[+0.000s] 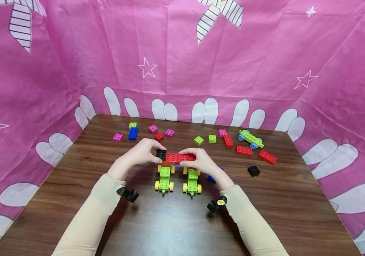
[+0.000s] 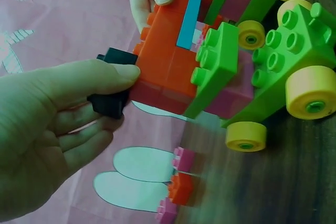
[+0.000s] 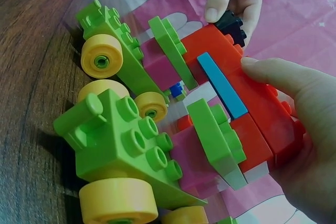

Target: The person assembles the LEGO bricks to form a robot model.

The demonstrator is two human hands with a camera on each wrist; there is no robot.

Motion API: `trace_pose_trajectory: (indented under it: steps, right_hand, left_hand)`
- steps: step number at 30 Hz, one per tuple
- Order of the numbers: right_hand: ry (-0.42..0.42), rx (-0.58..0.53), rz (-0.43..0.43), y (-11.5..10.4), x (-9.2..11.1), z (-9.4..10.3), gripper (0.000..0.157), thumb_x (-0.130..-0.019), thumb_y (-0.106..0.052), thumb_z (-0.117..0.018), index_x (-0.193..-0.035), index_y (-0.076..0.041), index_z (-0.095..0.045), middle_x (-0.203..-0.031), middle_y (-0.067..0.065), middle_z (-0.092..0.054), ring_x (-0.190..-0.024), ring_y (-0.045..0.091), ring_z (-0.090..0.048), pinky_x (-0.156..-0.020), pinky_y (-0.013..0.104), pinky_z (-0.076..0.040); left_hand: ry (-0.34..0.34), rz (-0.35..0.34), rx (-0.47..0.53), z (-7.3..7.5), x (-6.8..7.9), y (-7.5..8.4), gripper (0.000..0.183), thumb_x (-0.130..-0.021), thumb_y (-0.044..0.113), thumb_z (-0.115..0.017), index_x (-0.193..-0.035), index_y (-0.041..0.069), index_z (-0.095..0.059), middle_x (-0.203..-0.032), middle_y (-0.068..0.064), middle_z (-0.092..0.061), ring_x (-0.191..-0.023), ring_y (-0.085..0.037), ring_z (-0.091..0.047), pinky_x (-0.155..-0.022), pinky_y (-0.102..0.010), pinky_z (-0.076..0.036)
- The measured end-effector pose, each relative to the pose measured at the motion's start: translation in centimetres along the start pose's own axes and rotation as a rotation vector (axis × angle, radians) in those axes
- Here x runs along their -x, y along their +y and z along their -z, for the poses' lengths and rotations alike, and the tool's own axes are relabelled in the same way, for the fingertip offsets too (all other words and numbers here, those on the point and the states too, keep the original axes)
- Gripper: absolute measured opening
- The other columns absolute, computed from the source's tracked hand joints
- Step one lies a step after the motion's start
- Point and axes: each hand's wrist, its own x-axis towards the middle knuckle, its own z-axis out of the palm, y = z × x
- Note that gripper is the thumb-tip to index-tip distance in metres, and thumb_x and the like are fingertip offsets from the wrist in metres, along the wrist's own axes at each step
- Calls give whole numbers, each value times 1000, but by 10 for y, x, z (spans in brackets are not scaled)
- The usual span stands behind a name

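My left hand [image 1: 142, 152] pinches a black brick [image 1: 161, 153] between thumb and fingers, at the left end of a row of red bricks [image 1: 173, 157]. In the left wrist view the thumb tip overlaps the red end. My right hand [image 1: 200, 160] grips the right end of that red row, its thumb on the near side. The row bridges two green wheeled bases [image 1: 164, 185] standing side by side on yellow wheels [image 2: 312, 93]. Between bases and red row sit pink bricks [image 3: 194, 161] and green bricks [image 3: 218, 135]. A blue strip [image 3: 223, 85] runs under the red row.
Behind the hands on the brown table [image 1: 73, 185] lie loose pink, lime and red bricks, and a blue brick [image 1: 133, 133]. At the right are a lime wheeled base [image 1: 250, 139], red bricks [image 1: 267, 156] and another black brick [image 1: 253, 171]. A blue piece [image 1: 212, 179] lies partly behind my right wrist.
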Motion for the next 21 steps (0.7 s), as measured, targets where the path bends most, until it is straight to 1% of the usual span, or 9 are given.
trace_pose_trajectory:
  steps: [2, 6, 9, 15, 18, 21]
  right_hand:
    - [2, 0, 0, 0, 0, 0, 38, -85, -24, -75, -119, -10, -67, -112, 7, -70, -92, 17, -60, -85, 34, -51]
    - [3, 2, 1, -1, 0, 0, 38, -85, -24, -75, -119, -10, -67, -112, 6, -70, -93, 17, -60, -85, 34, -51]
    - [6, 5, -1, 0, 0, 1, 38, -85, -24, -75, -119, -10, -67, -112, 6, -70, -94, 16, -61, -86, 34, -52]
    - [6, 10, -5, -1, 1, 0, 39, -85, -24, -75, -120, -10, -67, -115, 6, -69, -99, 18, -61, -91, 38, -51]
    - [11, 17, 10, -2, 2, 0, 41, -85, -25, -74, -122, -8, -65, -118, 8, -68, -105, 20, -61, -94, 41, -50]
    - [13, 15, 25, -3, 3, 0, 46, -85, -25, -74, -125, -6, -63, -122, 9, -66, -109, 22, -60, -96, 42, -49]
  left_hand:
    - [10, -28, -10, -1, 0, -3, 38, -76, 11, -80, -112, 4, -71, -108, -9, -70, -93, -20, -64, -86, -39, -54]
    - [23, -59, -7, -3, 2, -8, 38, -77, 13, -80, -113, 5, -70, -110, -9, -70, -99, -21, -63, -90, -41, -52]
    - [24, -64, 1, -3, 2, -8, 37, -78, 14, -80, -113, 6, -70, -110, -8, -70, -98, -21, -63, -89, -41, -53]
    - [-10, -87, -49, -1, 1, -7, 37, -79, 15, -78, -112, 4, -68, -107, -7, -69, -95, -19, -61, -90, -43, -52]
    - [-29, -107, -81, 1, 1, -4, 41, -79, 16, -78, -116, 3, -66, -111, -9, -68, -100, -22, -61, -93, -45, -50]
    - [-47, -119, -75, 3, 2, -1, 47, -80, 19, -78, -121, 2, -63, -119, -12, -66, -107, -25, -60, -96, -47, -48]
